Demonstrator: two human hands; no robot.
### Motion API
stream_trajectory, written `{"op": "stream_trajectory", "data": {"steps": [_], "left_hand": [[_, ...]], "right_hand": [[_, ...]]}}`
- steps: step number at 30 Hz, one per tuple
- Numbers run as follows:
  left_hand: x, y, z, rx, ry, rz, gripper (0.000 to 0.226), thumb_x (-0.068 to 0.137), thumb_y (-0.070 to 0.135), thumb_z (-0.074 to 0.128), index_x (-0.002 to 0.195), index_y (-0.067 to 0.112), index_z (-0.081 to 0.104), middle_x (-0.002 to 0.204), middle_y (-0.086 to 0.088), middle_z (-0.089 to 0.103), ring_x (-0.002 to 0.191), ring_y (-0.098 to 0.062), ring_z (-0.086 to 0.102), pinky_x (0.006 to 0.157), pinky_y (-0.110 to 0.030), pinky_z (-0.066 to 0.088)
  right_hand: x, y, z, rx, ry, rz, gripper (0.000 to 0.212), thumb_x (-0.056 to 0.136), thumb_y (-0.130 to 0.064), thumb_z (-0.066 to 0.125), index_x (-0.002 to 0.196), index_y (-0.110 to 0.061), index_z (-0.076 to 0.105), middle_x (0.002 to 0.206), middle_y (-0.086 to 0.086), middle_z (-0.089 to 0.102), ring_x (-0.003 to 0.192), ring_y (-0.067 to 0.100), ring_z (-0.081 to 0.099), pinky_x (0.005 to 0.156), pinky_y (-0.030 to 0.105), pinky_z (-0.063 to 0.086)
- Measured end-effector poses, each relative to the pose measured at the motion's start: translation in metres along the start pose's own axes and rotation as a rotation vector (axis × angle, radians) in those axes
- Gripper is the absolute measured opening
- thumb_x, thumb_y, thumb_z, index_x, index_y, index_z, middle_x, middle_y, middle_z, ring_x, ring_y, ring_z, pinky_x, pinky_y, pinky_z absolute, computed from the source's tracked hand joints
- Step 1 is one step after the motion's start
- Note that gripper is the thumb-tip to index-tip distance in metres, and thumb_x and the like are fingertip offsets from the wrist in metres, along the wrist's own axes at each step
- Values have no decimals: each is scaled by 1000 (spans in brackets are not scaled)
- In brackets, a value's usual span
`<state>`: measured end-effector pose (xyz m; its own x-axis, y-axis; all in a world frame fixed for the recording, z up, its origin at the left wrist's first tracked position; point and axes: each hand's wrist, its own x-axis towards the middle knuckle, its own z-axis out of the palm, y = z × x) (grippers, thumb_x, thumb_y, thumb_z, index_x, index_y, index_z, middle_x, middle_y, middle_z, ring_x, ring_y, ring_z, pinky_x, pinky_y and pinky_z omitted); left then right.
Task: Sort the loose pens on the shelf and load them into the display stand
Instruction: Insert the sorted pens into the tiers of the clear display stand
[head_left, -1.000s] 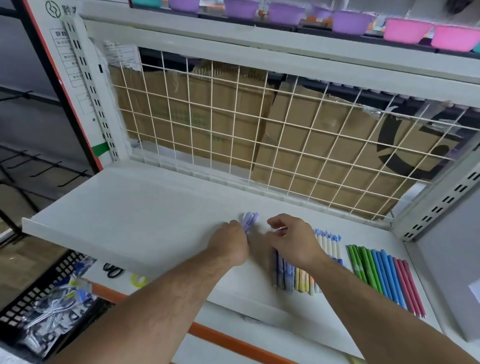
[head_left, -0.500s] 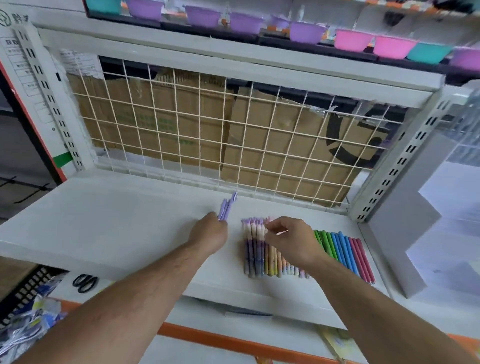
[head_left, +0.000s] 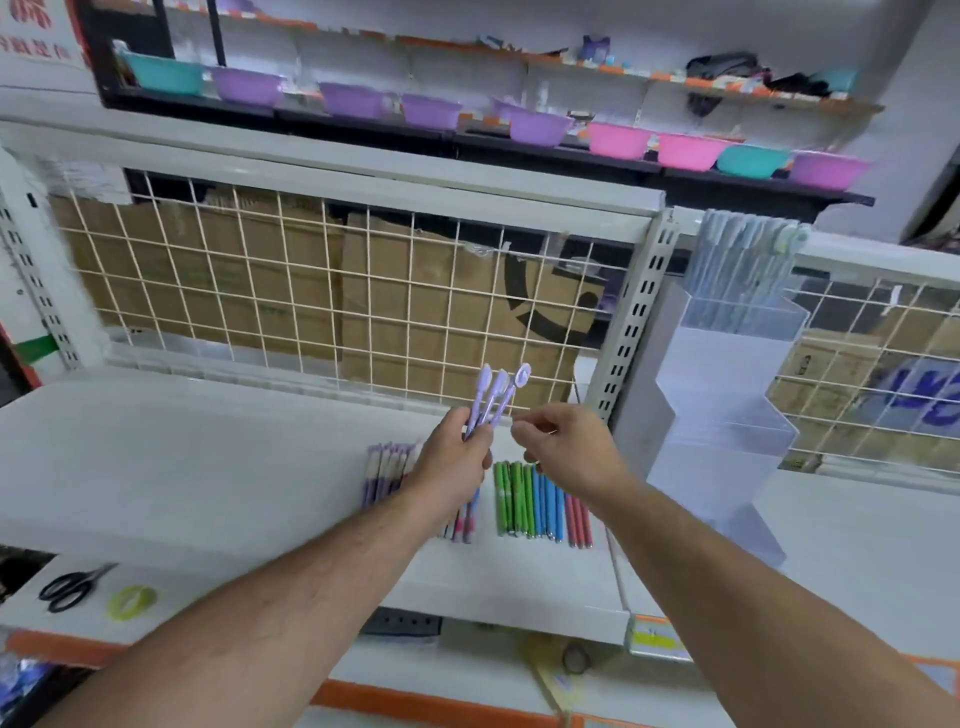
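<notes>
Above shelf (head_left: 208, 467), left hand (head_left: 452, 457) grips three purple pens (head_left: 491, 395); right hand (head_left: 566, 447) just beside, curled, hold unclear

The held pens (head_left: 492, 396) are lilac. Green pens (head_left: 511, 499), blue pens (head_left: 548, 506) and red pens (head_left: 577, 519) lie by the white shelf's (head_left: 182, 467) front edge.

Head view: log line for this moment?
left hand: holds three purple pens | right hand: beside them, grip unclear | display stand: right of hands | shelf: sorted pen rows
</notes>
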<state>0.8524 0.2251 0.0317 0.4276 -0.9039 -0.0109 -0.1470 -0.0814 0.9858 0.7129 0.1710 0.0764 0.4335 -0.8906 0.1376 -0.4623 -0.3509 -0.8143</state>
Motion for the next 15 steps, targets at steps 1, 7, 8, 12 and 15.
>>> {"op": "stream_trajectory", "data": {"steps": [1,7,8,12,15], "left_hand": [[-5,7,12,-18,-1,0,13,102,28,47,95,29,57,68,2,54,54,-14,43,52,-27,34],[-41,45,88,-185,-60,-28,21,97,14,44,97,16,65,72,-7,50,45,-10,35,43,-20,23],[-44,50,98,-185,-62,-12,21,98,12,44,99,12,65,73,-8,52,45,-10,37,43,-20,25],[-53,69,136,-191,-143,51,19,100,8,46,98,15,63,75,-10,63,56,-20,52,49,-26,40],[-48,82,155,-209,-248,74,18,102,7,46,104,15,62,83,-12,68,65,-25,64,59,-34,49]], "right_hand": [[-2,2,-11,16,3,-5,11,93,-23,65,86,-21,74,80,5,73,71,20,69,67,41,59],[-20,22,-85,100,47,10,20,86,-20,68,68,-16,74,68,9,69,58,18,58,61,41,56],[-23,25,-96,111,50,1,20,85,-18,68,67,-17,74,67,6,69,59,18,57,61,39,54],[-25,38,-133,128,95,0,21,82,-13,69,61,-17,70,57,-1,64,57,16,56,62,39,52],[-19,46,-154,112,137,5,16,83,-13,71,67,-9,69,60,4,64,54,15,56,61,40,55]]}}
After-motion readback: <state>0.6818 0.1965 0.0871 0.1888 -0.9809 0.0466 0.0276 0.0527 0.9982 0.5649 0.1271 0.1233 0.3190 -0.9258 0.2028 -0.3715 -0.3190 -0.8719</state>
